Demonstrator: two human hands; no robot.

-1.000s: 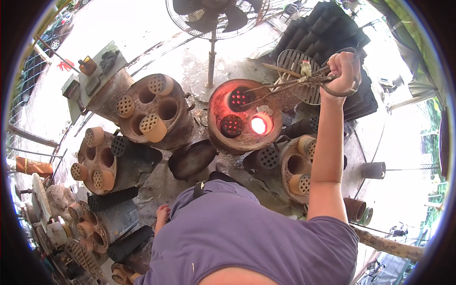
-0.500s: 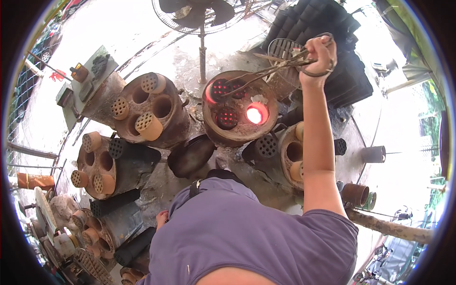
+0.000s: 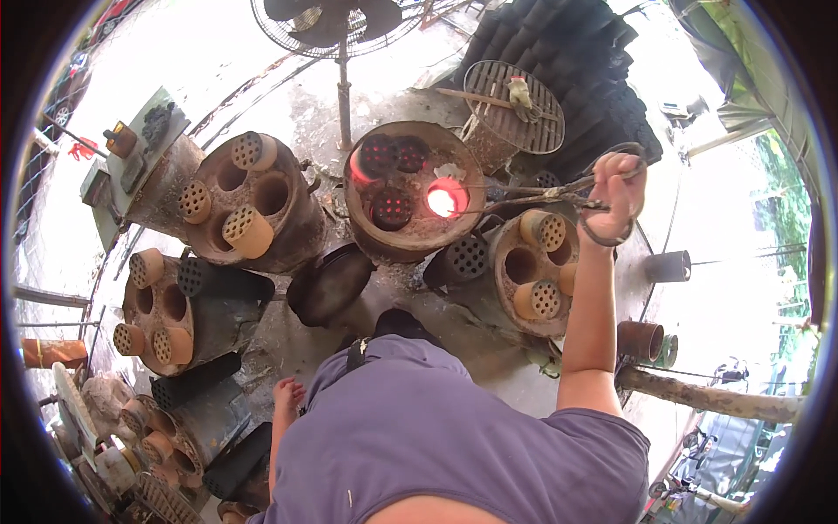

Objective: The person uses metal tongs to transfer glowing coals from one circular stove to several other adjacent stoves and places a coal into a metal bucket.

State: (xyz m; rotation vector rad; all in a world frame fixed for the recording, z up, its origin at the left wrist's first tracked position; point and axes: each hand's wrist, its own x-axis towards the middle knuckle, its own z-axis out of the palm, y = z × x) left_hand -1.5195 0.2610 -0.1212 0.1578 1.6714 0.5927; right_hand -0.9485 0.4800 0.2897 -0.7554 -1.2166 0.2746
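Observation:
My right hand point(image 3: 618, 196) is closed round the looped handles of long metal tongs point(image 3: 541, 189). The tongs' two jaws are spread apart and reach left to the round stove point(image 3: 417, 249), their tips by its bright glowing hole point(image 3: 443, 199). Three dark honeycomb briquettes point(image 3: 391, 210), red in their holes, sit in the stove's other wells. My left hand point(image 3: 289, 393) hangs low beside my body, fingers loosely apart, with nothing seen in it.
More stoves with pale burnt briquettes point(image 3: 248, 231) stand left and right, and a dark round lid point(image 3: 330, 284) leans before the lit one. Behind are a standing fan point(image 3: 344, 79), a round grate point(image 3: 543, 131) and a black briquette stack point(image 3: 559, 44).
My right hand has come down and nearer with the tongs. Their tips have gone from the upper briquettes to the glowing hole, and my left hand shows more. The whole view has shifted slightly.

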